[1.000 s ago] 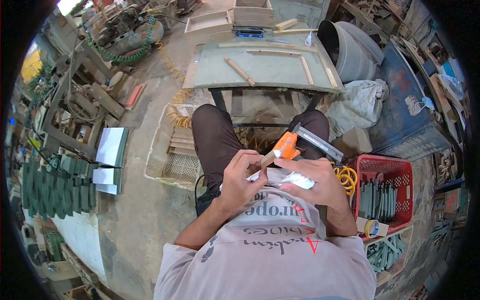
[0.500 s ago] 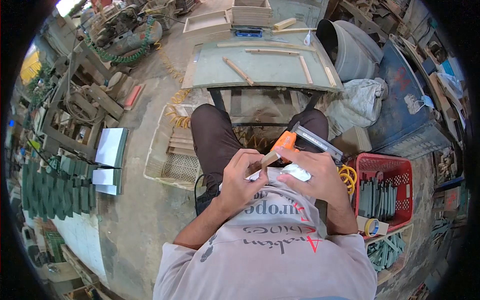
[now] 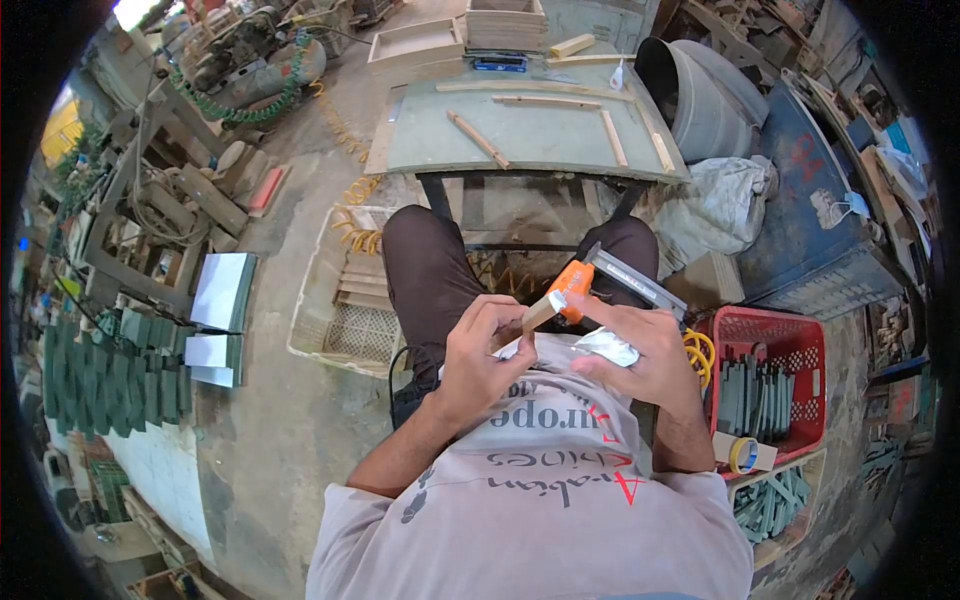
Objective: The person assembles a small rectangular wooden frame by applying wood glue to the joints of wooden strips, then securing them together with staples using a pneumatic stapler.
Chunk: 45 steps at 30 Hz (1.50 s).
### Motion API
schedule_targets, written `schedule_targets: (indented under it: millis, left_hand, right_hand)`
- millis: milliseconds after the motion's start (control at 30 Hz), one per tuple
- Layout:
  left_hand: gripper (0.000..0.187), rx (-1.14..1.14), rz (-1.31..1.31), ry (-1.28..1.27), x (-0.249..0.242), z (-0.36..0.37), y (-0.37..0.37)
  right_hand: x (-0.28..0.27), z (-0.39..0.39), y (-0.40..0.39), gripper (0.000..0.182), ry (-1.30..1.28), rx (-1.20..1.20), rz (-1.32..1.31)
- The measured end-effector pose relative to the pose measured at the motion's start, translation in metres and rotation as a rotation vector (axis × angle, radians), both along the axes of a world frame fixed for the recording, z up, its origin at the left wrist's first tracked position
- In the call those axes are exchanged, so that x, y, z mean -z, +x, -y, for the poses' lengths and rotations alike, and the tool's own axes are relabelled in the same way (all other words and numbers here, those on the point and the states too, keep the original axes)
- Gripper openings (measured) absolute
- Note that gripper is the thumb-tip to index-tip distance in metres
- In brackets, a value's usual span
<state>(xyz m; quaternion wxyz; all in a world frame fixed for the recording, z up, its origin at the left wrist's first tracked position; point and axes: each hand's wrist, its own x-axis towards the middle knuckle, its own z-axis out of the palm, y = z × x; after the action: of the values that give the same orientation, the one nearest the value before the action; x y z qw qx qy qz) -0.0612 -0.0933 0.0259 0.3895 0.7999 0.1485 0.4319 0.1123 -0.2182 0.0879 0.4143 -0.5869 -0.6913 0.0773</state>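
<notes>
My left hand (image 3: 482, 352) grips a small wooden block (image 3: 537, 314) between thumb and fingers, its upper end tilted toward my right hand. That end face looks whitish. My right hand (image 3: 640, 358) is closed around a white, shiny, crumpled-looking thing (image 3: 608, 346) whose kind I cannot make out. The right index finger is stretched out close to the block's end. Behind both hands an orange and grey nail gun (image 3: 578, 284) lies across my lap, partly hidden by the right hand.
Ahead stands a table (image 3: 420, 140) with several wooden strips on it and wooden frames (image 3: 505, 22) beyond. A cream crate (image 3: 310, 340) is left of my legs. At right are a red crate (image 3: 815, 375) of grey-green strips and a tape roll (image 3: 743, 455). A yellow hose (image 3: 698, 358) coils nearby.
My right index finger has drawn slightly back from the block's end, so its whitish face now shows. The block is tilted a little higher. The nail gun has stayed put.
</notes>
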Motion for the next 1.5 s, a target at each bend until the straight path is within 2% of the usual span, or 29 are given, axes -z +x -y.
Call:
schedule_targets:
  millis: [100, 200, 267, 400, 500, 567, 800, 867, 1000, 1100, 1167, 1300, 1400, 1433, 1500]
  left_hand:
    - [0.030, 0.029, -0.009, -0.057, -0.004, 0.001, 0.001]
    - [0.030, -0.002, -0.011, -0.028, -0.002, 0.000, -0.001]
    - [0.030, 0.002, -0.013, 0.000, 0.000, 0.000, -0.001]
    - [0.030, 0.013, -0.020, -0.037, 0.000, 0.001, -0.001]
    - [0.031, 0.006, -0.030, -0.039, 0.001, 0.001, -0.001]
    - [0.031, 0.005, -0.025, -0.021, -0.001, 0.003, 0.000]
    - [0.032, -0.018, -0.014, -0.024, 0.000, 0.004, 0.000]
    - [0.031, -0.010, -0.032, 0.023, -0.001, 0.003, -0.001]
    - [0.031, 0.001, -0.049, -0.013, -0.001, 0.003, 0.000]
    - [0.031, 0.006, -0.032, -0.024, 0.000, 0.004, -0.001]
    - [0.031, 0.003, -0.032, -0.017, -0.003, 0.005, 0.000]
    - [0.032, 0.008, -0.016, -0.034, 0.000, 0.004, 0.000]
    - [0.030, 0.022, -0.023, -0.146, 0.011, -0.001, -0.002]
    - [0.028, 0.039, 0.087, -0.268, 0.015, -0.005, -0.001]
    - [0.023, 0.047, 0.271, -0.586, 0.016, -0.011, -0.003]
  right_hand:
    - [-0.004, -0.001, -0.005, 0.060, -0.019, 0.062, 0.071]
    - [-0.007, 0.001, -0.006, 0.061, -0.110, -0.007, 0.084]
    - [0.001, 0.000, -0.004, 0.062, 0.023, -0.021, 0.020]
    - [0.002, -0.002, -0.006, 0.062, 0.012, 0.006, 0.073]
    - [-0.004, 0.002, -0.006, 0.059, -0.122, -0.071, 0.054]
    - [0.000, -0.003, -0.006, 0.061, -0.008, -0.017, -0.052]
    - [0.009, -0.009, -0.002, 0.061, 0.015, 0.014, -0.038]
    - [0.006, -0.007, -0.004, 0.062, -0.011, -0.012, -0.103]
    - [0.006, -0.008, -0.006, 0.061, -0.040, -0.070, -0.061]
    - [0.000, -0.005, -0.004, 0.062, -0.086, -0.174, -0.151]
    - [-0.003, -0.004, -0.005, 0.064, -0.162, -0.054, -0.150]
    - [0.011, -0.009, -0.005, 0.065, 0.003, -0.200, -0.154]
    - [0.008, 0.001, -0.004, 0.066, -0.154, -0.220, -0.420]
    - [0.011, 0.002, -0.003, 0.066, -0.154, -0.220, -0.421]
    - [0.028, -0.001, 0.000, 0.064, -0.042, -0.117, -0.621]
